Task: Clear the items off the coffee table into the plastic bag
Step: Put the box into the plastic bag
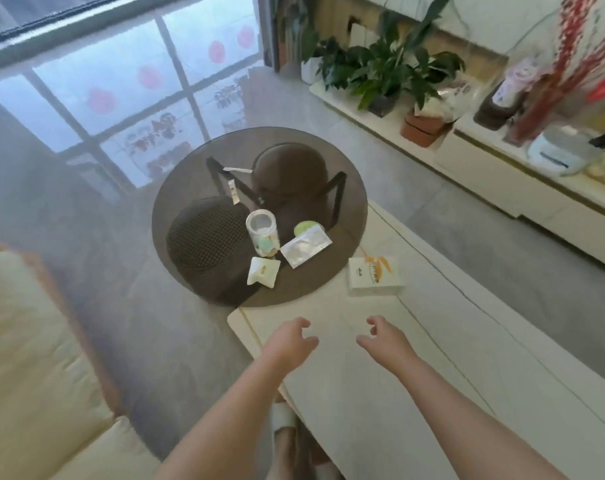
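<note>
A round smoked-glass table top (346,188) carries a clear jar (263,233) with pale green pieces inside, a clear flat packet (306,246), a light green lid (306,227), a small white wrapped pack (263,270) and two thin white sachets (233,191). A white box with an orange print (375,276) lies on the white marble table (432,375). My left hand (290,341) and my right hand (384,337) hover over the marble near its end, both empty with fingers apart. No plastic bag is in view.
Two dark stools (207,244) show through the glass. A cream sofa (34,358) is at the left. A low white cabinet (536,188) with potted plants (391,74) and a vase runs along the right. Grey floor surrounds the tables.
</note>
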The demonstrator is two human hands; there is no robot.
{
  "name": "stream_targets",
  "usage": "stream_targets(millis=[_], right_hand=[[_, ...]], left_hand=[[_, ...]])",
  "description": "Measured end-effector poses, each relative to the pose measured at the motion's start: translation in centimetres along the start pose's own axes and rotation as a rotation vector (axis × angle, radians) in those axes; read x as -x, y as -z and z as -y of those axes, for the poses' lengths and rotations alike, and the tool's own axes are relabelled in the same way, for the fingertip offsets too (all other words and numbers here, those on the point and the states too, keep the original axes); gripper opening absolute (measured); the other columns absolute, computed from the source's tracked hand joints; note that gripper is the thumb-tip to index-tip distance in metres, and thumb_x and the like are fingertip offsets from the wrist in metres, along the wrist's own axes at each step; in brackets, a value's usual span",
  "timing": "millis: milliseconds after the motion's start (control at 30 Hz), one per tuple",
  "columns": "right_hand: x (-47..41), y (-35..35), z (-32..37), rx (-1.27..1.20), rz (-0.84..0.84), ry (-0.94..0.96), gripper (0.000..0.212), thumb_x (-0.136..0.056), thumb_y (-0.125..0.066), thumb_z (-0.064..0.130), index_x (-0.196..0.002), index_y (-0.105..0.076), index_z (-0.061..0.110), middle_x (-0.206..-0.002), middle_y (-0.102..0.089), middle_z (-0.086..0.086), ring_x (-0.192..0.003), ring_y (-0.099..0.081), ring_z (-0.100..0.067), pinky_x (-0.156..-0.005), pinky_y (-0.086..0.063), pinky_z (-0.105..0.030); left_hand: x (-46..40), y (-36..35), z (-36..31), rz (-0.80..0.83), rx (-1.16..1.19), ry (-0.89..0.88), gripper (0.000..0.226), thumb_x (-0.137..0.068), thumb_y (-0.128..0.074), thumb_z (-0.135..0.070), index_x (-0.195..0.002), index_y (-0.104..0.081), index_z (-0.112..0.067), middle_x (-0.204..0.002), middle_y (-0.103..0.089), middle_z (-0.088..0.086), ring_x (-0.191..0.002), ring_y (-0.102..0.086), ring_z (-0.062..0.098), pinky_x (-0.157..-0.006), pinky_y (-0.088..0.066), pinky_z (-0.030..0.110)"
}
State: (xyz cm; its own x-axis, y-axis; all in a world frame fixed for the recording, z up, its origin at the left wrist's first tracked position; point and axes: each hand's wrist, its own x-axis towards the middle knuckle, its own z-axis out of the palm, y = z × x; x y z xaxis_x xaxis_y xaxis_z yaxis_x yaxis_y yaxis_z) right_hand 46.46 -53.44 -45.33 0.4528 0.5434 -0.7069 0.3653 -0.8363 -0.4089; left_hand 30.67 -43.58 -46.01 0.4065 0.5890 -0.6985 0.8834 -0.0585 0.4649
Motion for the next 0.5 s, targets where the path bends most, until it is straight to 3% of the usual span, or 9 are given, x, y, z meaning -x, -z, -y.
stream_targets(millis=[100,367,500], right_hand=[[-2.7,1.0,0.0,-0.079,-0.031,-0.093,0.055,-0.092,-0.052,0.03,-0.142,-0.036,0.013,-0.137,-0.048,-0.008,-0.122,-0.05,-0.023,-0.093,-0.042,-0.031],[-12.3,1.7,-0.1,-0.256,-0.139,-0.212,0.058,-0.092,-0.052,0.035,-0.142,-0.034,0.012,-0.143,-0.042,-0.007,-0.127,-0.046,-0.023,-0.094,-0.039,-0.03],[-17.2,1.3,-1.1,-0.338,-0.179,-0.26,0.049,-0.093,-0.052,0.031,-0.136,-0.039,0.01,-0.134,-0.049,-0.009,-0.119,-0.05,-0.026,-0.082,-0.038,-0.028]], left_hand=[[-4.1,1.0,-2.1,0.052,-0.058,-0.056,0.049,-0.096,-0.05,-0.036,-0.141,-0.04,-0.021,-0.141,-0.046,0.001,-0.125,-0.049,0.018,-0.097,-0.04,0.025],[-17.4,0.9,-7.3,0.04,-0.323,-0.295,0.057,-0.094,-0.05,-0.035,-0.146,-0.033,-0.02,-0.148,-0.038,0.001,-0.135,-0.037,0.022,-0.109,-0.038,0.036],[-22.6,-1.7,-8.8,0.056,-0.393,-0.368,0.057,-0.095,-0.048,-0.031,-0.148,-0.03,-0.019,-0.151,-0.033,0.001,-0.136,-0.032,0.025,-0.108,-0.037,0.038]])
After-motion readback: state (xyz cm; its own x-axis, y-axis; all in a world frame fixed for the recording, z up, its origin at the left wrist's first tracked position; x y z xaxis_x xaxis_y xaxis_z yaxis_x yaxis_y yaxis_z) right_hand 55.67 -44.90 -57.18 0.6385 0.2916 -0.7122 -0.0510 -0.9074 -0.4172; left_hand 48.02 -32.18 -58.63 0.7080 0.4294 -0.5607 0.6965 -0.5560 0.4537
